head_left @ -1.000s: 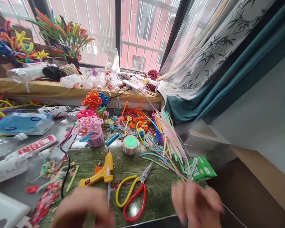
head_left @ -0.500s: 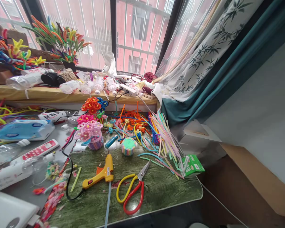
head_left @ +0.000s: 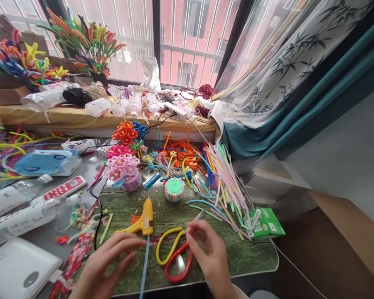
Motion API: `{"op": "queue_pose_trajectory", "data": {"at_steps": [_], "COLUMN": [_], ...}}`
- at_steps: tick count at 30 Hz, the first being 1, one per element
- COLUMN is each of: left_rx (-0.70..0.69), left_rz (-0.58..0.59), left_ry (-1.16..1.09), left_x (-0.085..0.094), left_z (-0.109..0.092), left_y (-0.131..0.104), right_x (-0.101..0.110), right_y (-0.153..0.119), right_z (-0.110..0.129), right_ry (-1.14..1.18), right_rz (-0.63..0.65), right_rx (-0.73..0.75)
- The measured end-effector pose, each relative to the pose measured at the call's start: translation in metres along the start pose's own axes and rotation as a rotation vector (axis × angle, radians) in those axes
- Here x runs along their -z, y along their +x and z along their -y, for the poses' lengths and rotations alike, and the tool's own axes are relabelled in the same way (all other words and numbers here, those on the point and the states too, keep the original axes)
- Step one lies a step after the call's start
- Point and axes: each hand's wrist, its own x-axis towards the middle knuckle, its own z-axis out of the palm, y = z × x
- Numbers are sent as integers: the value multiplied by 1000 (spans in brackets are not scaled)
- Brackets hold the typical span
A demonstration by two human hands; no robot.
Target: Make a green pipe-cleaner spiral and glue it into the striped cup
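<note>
My left hand [head_left: 112,259] is over the handle end of the yellow glue gun [head_left: 145,220], fingers apart and nothing in them; whether it touches the gun I cannot tell. My right hand [head_left: 208,253] hovers at the right of the scissors [head_left: 180,276], hiding part of the blades and red handle. Its thumb and fingers curl towards each other, and what lies between them is hidden. Behind the gun stand a striped pot with pink flowers [head_left: 131,182], a teal lighter [head_left: 151,181] and a small round striped piece with a green top [head_left: 174,190].
Pastel stems [head_left: 229,187] and a green packet [head_left: 266,222] lie at the right. Bottles [head_left: 18,191], a blue tissue pack [head_left: 45,162] and a white power bank [head_left: 21,263] are at the left. A black cord runs behind my left hand. Cardboard boxes stand beyond the right table edge.
Both hands have come into view from the bottom, the left over the glue gun's handle, the right beside the scissors. The camera view has shifted, so the scene sits slightly further right.
</note>
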Motion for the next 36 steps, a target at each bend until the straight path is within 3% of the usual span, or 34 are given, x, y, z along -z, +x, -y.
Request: {"op": "queue_pose_trajectory", "data": {"at_steps": [3, 7, 10, 19, 25, 30, 32, 34, 36], "left_rx": [-102, -234, -267, -338, -408, -279, -213, -142, -69], "left_rz": [19, 41, 71, 30, 18, -49, -125, -170, -66], "left_ry": [115, 469, 517, 642, 573, 513, 378, 158, -19], "left_x": [-18, -48, -62, -63, -64, -62, -51, -34, -19], "left_z": [-18, -25, -20, -13, -9, -16, -25, -31, -29], "left_y": [50, 102, 116, 120, 117, 121, 122, 112, 86], "right_x": [-11, -28, -38, -46, -46, -43, -34, -20, -1], "right_y": [46, 87, 99, 107, 106, 104, 99, 89, 72], "right_z": [-8, -25, -37, -47, -47, -43, -34, -20, -4], "right_ry": [-219, -296, -294, -259, -238, -213, -192, -128, 42], "right_rz": [-134, -60, -11, -54, -56, -46, -120, -279, -417], "right_rx": [19, -59, -72, -58, -68, -67, -28, 22, 98]}}
